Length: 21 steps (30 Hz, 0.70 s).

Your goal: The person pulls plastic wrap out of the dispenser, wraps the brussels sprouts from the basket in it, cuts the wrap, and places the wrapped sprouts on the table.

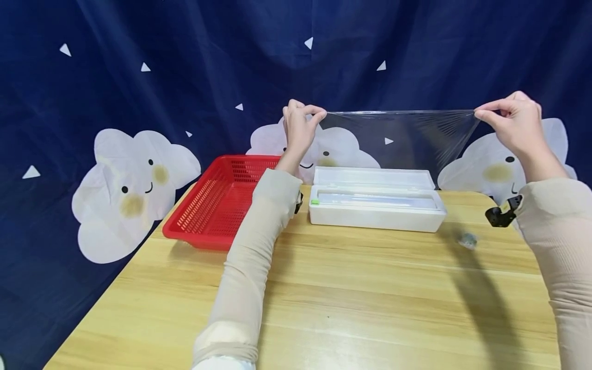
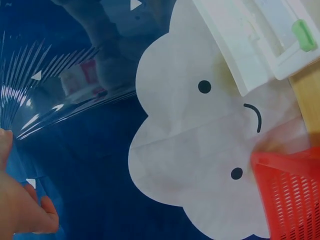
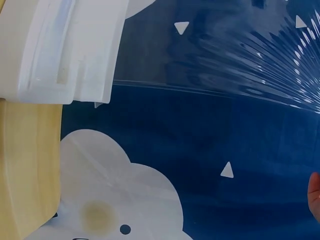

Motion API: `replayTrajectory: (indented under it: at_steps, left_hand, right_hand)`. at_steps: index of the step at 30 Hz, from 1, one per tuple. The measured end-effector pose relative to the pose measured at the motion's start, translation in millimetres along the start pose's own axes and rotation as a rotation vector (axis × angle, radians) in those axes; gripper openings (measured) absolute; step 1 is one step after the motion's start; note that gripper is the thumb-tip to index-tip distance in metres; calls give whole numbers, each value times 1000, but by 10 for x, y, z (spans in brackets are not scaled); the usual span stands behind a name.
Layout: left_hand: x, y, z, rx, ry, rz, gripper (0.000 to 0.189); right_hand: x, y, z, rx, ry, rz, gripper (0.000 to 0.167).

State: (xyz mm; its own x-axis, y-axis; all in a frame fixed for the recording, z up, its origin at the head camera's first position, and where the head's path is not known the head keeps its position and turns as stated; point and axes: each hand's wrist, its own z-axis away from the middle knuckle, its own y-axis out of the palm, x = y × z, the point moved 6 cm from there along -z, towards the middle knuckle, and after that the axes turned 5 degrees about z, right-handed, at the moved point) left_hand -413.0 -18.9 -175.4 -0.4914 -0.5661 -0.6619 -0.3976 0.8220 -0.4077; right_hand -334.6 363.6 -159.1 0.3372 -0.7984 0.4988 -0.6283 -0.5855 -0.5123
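A sheet of clear plastic wrap (image 1: pixel 398 121) is stretched taut between my two raised hands, above and behind the white wrap dispenser box (image 1: pixel 376 216). My left hand (image 1: pixel 299 126) pinches one upper corner between thumb and forefinger. The other corner is pinched by my right hand (image 1: pixel 518 121), and creases fan out from the grip there. The dispenser's lid (image 1: pixel 374 178) stands raised at the back, and a green slider (image 1: pixel 315 202) sits at its left end. In the left wrist view, the wrap (image 2: pixel 65 75) gathers into pleats by the fingers (image 2: pixel 5 145).
A red plastic basket (image 1: pixel 199 241) stands left of the dispenser, partly behind my left forearm. A small wrapped greenish item (image 1: pixel 468 240) lies on the wooden table (image 1: pixel 370 298), right of the dispenser. A dark blue curtain (image 1: pixel 208 51) with clouds hangs right behind the table.
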Motion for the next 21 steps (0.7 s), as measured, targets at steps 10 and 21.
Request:
replayTrajectory:
  at_steps: [10, 21]
  left_hand:
    - [-126, -79, -59, -24, 52, -13, 19]
    - [-230, -135, -85, -22, 58, 15, 20]
  right_hand:
    - [74, -104, -46, -45, -20, -18, 50]
    - [148, -189, -82, -87, -42, -10, 57]
